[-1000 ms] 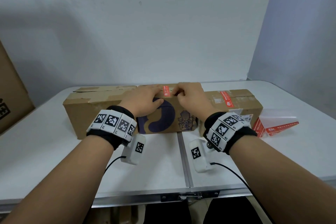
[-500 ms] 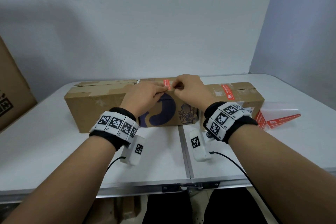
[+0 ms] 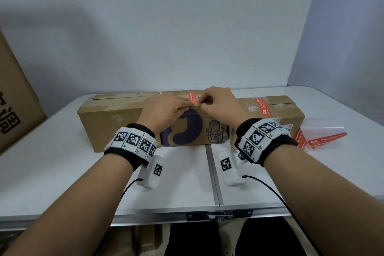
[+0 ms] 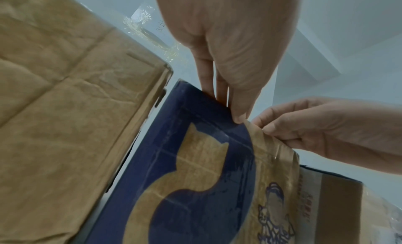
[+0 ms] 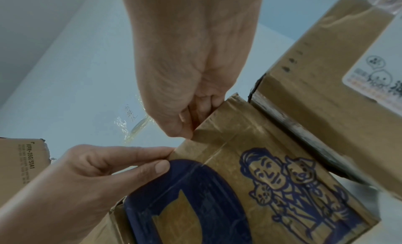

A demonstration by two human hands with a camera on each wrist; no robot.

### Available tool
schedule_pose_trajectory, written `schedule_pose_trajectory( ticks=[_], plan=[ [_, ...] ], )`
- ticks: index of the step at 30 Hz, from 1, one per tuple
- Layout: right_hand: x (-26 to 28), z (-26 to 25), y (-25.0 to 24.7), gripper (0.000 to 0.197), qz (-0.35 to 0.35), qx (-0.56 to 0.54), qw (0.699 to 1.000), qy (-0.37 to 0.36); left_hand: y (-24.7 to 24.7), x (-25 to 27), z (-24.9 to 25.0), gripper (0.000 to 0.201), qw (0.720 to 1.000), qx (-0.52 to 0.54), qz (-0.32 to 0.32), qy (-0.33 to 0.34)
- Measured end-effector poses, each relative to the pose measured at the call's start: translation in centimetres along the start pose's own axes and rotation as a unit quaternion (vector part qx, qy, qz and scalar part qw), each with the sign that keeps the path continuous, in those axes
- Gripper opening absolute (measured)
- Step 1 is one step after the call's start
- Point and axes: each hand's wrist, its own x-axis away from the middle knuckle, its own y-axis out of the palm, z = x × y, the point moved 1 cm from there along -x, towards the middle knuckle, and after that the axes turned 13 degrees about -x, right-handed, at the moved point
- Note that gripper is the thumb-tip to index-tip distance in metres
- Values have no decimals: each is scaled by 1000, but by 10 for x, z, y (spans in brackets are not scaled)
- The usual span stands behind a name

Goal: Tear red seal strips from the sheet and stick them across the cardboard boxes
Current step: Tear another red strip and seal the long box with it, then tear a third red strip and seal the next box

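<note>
Three cardboard boxes stand in a row on the white table. The middle box (image 3: 209,131) has a purple cat print (image 4: 195,187). A red seal strip (image 3: 192,97) lies across its top, reaching the front edge. My left hand (image 3: 187,107) presses the strip's near end down with straight fingers (image 4: 238,116), thumb on the box front (image 5: 162,167). My right hand (image 3: 202,103) has curled fingers (image 5: 204,100) and pinches the strip's right side at the top edge. The right box (image 3: 276,110) carries another red strip (image 3: 261,106). The strip sheet (image 3: 321,140) lies far right.
A plain box (image 3: 112,116) stands left of the middle one. A large carton (image 3: 14,110) leans at the table's left edge. The table seam (image 3: 214,174) runs between my wrists. A wall stands close behind the boxes.
Both hands have stayed at the red strip on the middle box. My left fingers have slid along it toward the front edge. The head view has tilted up a little.
</note>
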Motion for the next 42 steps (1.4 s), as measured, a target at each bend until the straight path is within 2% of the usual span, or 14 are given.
schedule_pose_trajectory(
  ticks=[7,11,15,21,24,28,33,38,42],
  plan=[
    [0,-1,-1,21,0,10,1000,-5,1,4,-1,26,999,31,37,-8],
    [-1,3,-1,22,4,4,1000,-14,-5,6,-1,22,990,117,31,-75],
    [1,0,-4,23,-16,-18,999,-26,-16,-1,2,21,971,199,70,-111],
    [7,-2,-41,27,21,-72,995,-66,-28,-34,27,31,960,247,98,-92],
    [12,12,-82,28,80,-51,994,-57,-35,-56,54,34,961,249,98,-65],
    [26,43,-140,34,182,-33,983,-12,-40,-86,103,39,963,260,67,-20],
    [55,82,-194,41,251,-28,966,52,-39,-119,168,45,963,263,11,51],
    [85,114,-228,42,289,-21,950,120,-36,-136,228,44,960,232,-110,111],
    [106,129,-239,36,304,-45,939,151,-22,-147,266,52,943,182,-200,194]
  ],
)
